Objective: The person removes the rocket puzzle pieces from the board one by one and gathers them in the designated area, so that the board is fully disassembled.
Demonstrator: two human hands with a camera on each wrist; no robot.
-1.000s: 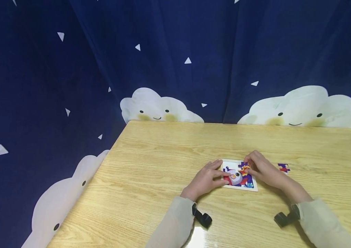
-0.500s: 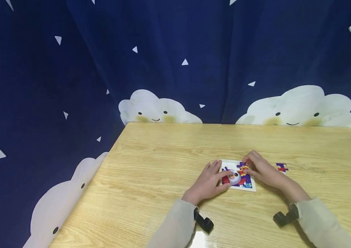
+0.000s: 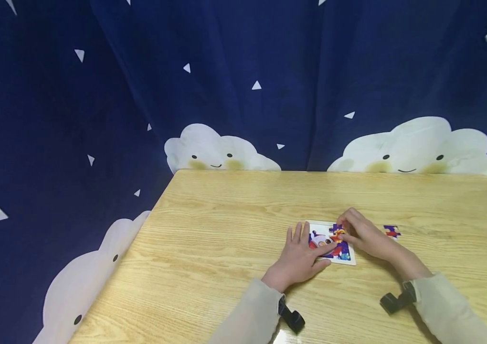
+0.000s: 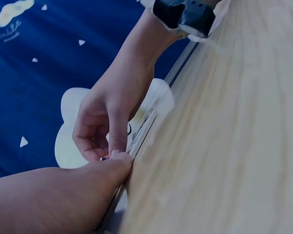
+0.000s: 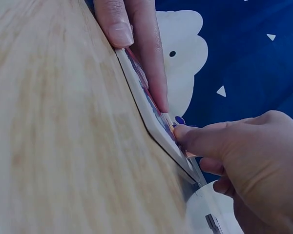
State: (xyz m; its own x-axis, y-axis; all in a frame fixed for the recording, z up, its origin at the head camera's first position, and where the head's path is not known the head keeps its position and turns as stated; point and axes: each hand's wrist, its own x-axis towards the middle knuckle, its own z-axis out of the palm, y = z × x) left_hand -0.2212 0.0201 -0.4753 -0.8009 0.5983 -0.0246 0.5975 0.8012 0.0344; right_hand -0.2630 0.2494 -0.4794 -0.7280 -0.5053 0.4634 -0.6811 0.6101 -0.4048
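A small jigsaw puzzle in a white frame (image 3: 352, 262) lies on the table, its picture showing a round-eyed grey-and-red figure against purple. My right hand (image 3: 365, 237) pinches a purple-and-orange puzzle piece (image 3: 336, 230) between thumb and fingers over the upper right of the frame. In the right wrist view, a purple tab of that piece (image 5: 179, 120) sticks up beside my thumb. My left hand (image 3: 298, 262) lies spread at the frame's left side, its index finger stretched across the picture. White backing shows in the upper left of the frame.
One loose purple-and-red puzzle piece (image 3: 391, 231) lies on the wooden table (image 3: 226, 229) to the right, just past my right hand. A dark blue curtain (image 3: 226, 57) with white triangles and clouds hangs behind and to the left. Each wrist wears a black strap.
My left hand has shifted right and nearer to me, its fingers spreading and the index finger reaching further across the picture. My right hand stays almost where it was, still pinching the piece.
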